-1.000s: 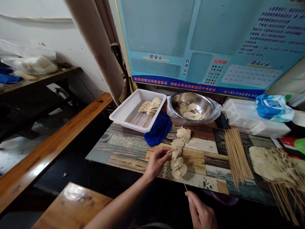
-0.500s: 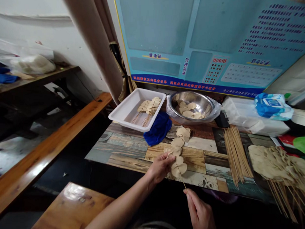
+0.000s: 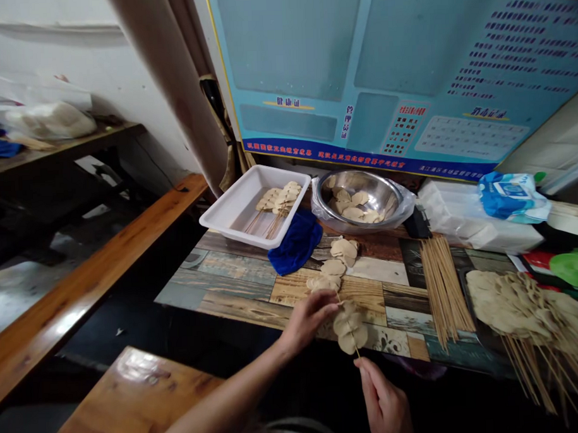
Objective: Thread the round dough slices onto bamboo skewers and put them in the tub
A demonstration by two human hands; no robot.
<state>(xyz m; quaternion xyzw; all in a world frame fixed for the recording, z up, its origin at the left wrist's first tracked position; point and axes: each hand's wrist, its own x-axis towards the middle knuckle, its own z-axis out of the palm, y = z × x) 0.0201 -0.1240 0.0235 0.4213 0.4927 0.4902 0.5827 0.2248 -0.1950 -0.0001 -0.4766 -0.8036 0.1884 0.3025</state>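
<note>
My right hand (image 3: 383, 396) pinches the lower end of a thin wooden skewer (image 3: 357, 351) that points up and away from me. Several pale, flat round slices (image 3: 348, 328) are threaded on it, slightly blurred. Beside the skewer's upper end is my left hand (image 3: 311, 320), its thumb and forefinger a little apart with no slice visible between them. Just beyond these fingers, loose slices (image 3: 333, 267) lie in an overlapping row on the wood-patterned table (image 3: 245, 306).
A white tray (image 3: 223, 222) holds finished skewers, beside a blue cloth (image 3: 294, 245). The steel bowl (image 3: 388, 203) contains more slices. Bare skewers (image 3: 446, 293) lie at right, near a pile of loaded skewers (image 3: 514, 303). A wooden bench (image 3: 129, 399) stands at lower left.
The threaded slices have moved slightly right and down, away from my left hand. My left fingers have come off the slices and sit near the skewer's upper end. My right hand keeps its pinch.
</note>
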